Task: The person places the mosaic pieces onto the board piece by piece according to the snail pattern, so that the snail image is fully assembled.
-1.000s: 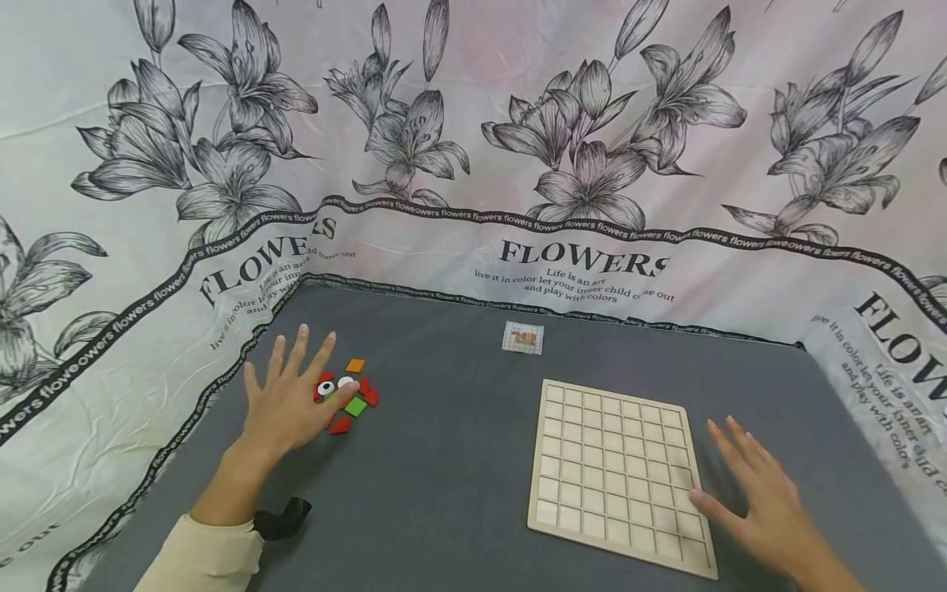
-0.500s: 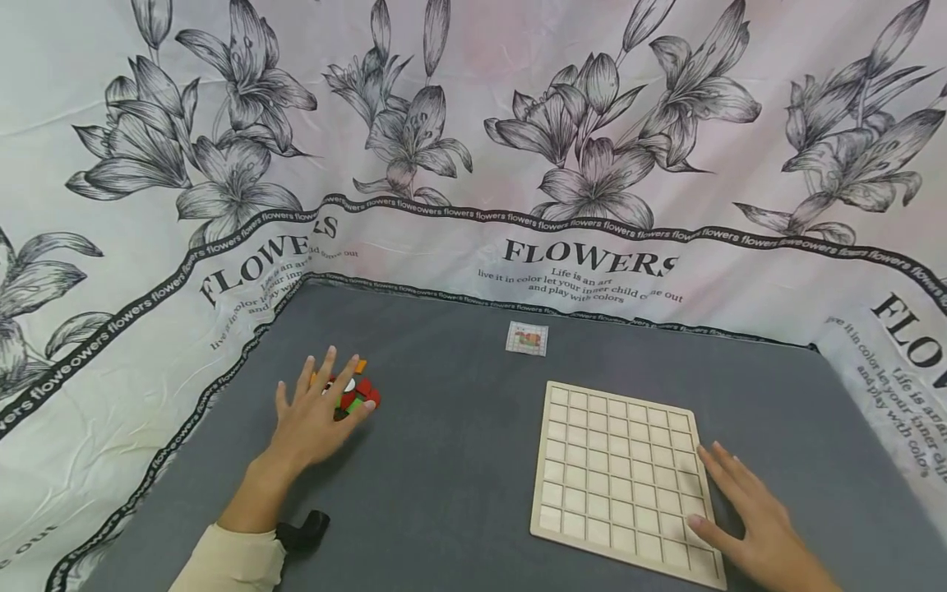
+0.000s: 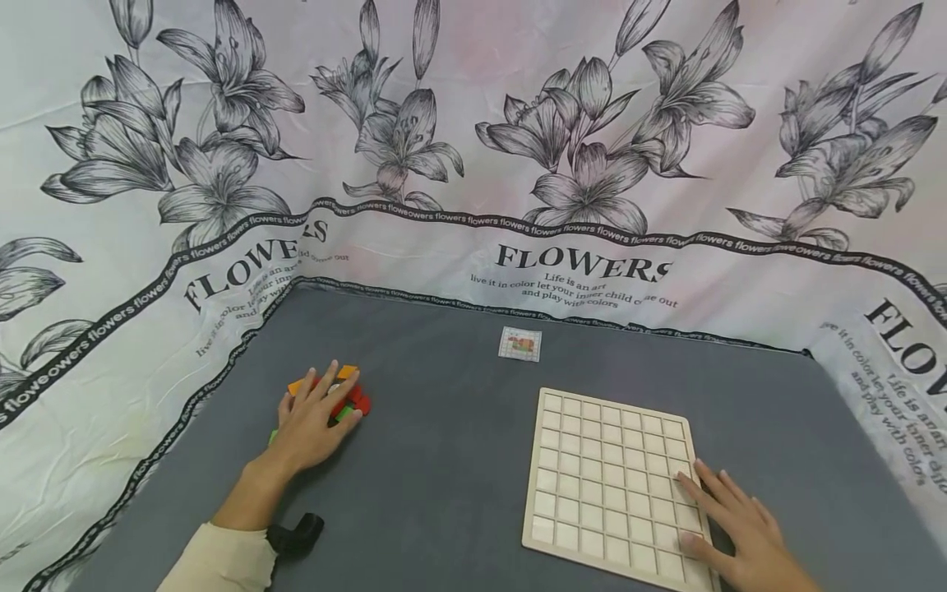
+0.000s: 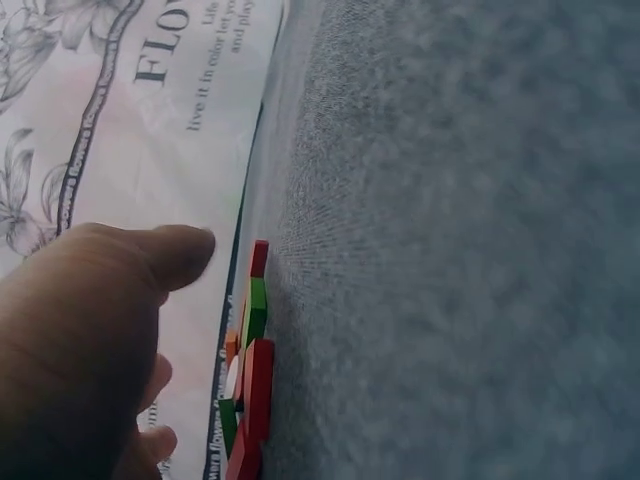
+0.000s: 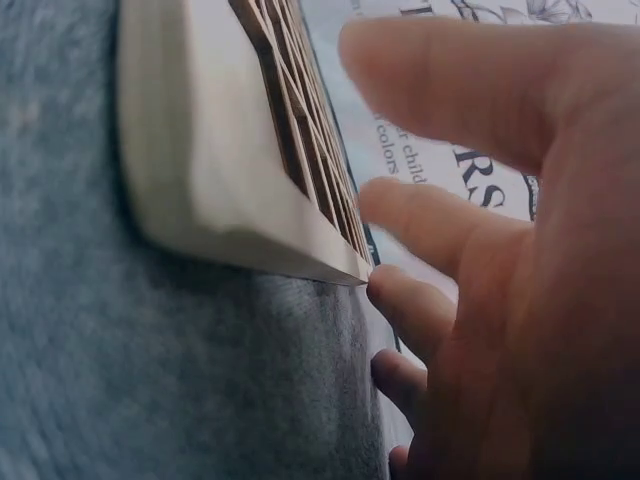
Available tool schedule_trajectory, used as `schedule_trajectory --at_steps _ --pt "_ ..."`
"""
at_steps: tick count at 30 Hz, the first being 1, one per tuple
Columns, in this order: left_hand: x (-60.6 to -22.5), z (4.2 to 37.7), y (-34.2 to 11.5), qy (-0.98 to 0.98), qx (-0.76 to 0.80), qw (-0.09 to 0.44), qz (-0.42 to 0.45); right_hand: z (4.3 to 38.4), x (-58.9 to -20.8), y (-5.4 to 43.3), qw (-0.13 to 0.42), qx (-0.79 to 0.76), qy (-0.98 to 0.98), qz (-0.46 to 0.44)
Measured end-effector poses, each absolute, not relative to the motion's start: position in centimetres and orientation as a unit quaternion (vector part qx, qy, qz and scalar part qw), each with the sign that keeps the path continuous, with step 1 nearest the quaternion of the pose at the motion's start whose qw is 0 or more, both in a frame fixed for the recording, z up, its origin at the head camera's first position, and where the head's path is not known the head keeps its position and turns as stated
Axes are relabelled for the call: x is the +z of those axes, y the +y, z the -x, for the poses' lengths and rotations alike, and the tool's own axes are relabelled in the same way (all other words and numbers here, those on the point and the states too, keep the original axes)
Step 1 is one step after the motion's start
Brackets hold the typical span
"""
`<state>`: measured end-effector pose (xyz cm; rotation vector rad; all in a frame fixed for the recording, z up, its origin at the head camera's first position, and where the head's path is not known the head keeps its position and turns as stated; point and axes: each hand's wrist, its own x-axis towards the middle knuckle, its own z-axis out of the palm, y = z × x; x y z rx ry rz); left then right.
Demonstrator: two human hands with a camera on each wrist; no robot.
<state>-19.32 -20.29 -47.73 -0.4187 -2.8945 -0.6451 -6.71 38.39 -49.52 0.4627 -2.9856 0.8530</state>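
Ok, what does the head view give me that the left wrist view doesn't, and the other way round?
Only the head view: the board, the card, the right hand at the board's right edge, and the pale sleeve.

Only the left wrist view: the pieces from low down, side edges plainly showing, with a visible gap between the thumb and the nearest red one.

Both: the left hand, some of the pieces, the grey tabletop and the flowered cloth.
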Motion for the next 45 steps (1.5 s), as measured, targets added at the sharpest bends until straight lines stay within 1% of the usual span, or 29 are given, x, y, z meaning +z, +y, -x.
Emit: schedule_trajectory --at_steps 4,9,16,27,29,33,35,38,45 --pt "-48.2 19.6 -20.4 -0.961 -0.224 0.063 0.148 6.7 -49.7 38.5 -0.010 0.279 -0.949 -0.147" --pt "-48.5 19.8 -20.3 -0.960 -0.229 0.050 0.155 6.7 -49.9 38.6 -0.008 0.284 -0.947 -0.150" --pt "-48.6 20.1 -20.1 -0.957 -0.237 0.051 0.158 6.7 -49.9 38.6 -0.009 0.284 -0.949 -0.139" --pt "-48.7 20.4 -19.8 -0.948 -0.249 0.098 0.173 6.6 -49.2 38.2 -0.018 0.279 -0.952 -0.125" --pt "-48.6 20.5 -19.6 -0.944 -0.246 0.116 0.185 6.5 -49.2 38.2 -0.008 0.276 -0.952 -0.130" --pt "-48.3 20.6 -19.3 -0.926 -0.248 0.171 0.228 6.3 -49.3 38.1 0.023 0.262 -0.954 -0.145" --pt "-48.0 20.5 -19.1 -0.916 -0.256 0.186 0.246 6.3 -49.4 38.1 0.036 0.258 -0.954 -0.151" --pt "-47.4 20.3 -18.6 -0.909 -0.273 0.187 0.254 6.3 -49.6 38.2 0.043 0.259 -0.953 -0.154" --pt "-45.8 19.4 -16.4 -0.900 -0.290 0.205 0.253 6.4 -49.7 38.4 0.037 0.267 -0.951 -0.152"
